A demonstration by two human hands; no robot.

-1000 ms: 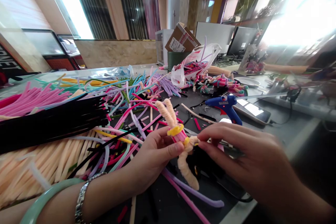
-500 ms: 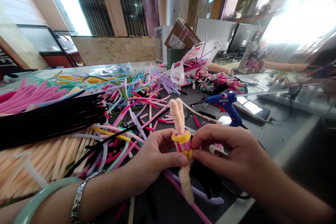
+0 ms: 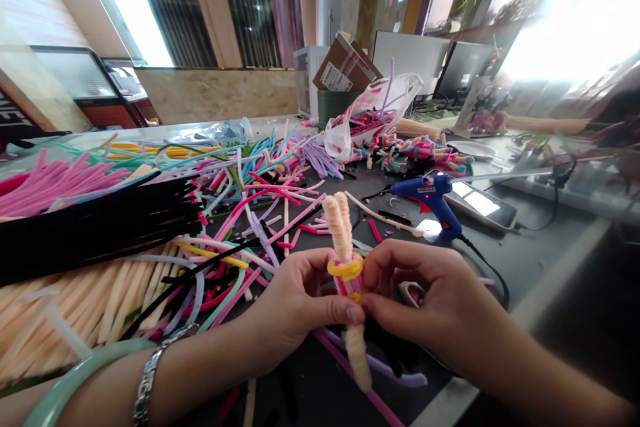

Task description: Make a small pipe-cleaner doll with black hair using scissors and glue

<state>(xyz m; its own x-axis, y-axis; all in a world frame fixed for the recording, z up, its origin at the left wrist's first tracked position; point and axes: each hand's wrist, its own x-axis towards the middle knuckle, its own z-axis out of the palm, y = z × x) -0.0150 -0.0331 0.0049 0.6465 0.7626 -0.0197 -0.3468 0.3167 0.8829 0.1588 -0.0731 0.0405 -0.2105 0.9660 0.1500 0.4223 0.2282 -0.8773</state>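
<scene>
Both hands hold a small pipe-cleaner figure [image 3: 345, 268] upright in front of me. Two cream stems stick up from its top, a yellow ring circles a pink striped middle, and a cream length hangs below. My left hand [image 3: 305, 297] is closed on its left side, thumb across the lower front. From the right, my right hand [image 3: 415, 280] pinches the figure near its lower yellow band. The right fingertips partly cover that band. Behind the right fingers, scissors handles [image 3: 413, 292] lie on the table.
A blue glue gun [image 3: 435, 203] stands beyond my right hand, near a phone [image 3: 483, 205]. Loose coloured pipe cleaners [image 3: 255, 213] cover the left and middle. Black [image 3: 100, 230] and cream bundles [image 3: 85, 313] lie at left. A plastic bag [image 3: 373, 117] and a cardboard box [image 3: 347, 63] are behind.
The right hand has shifted slightly left, closer against the figure, and its fingers have curled more. The figure has tilted a little and sits slightly lower. Both hands keep hold of it.
</scene>
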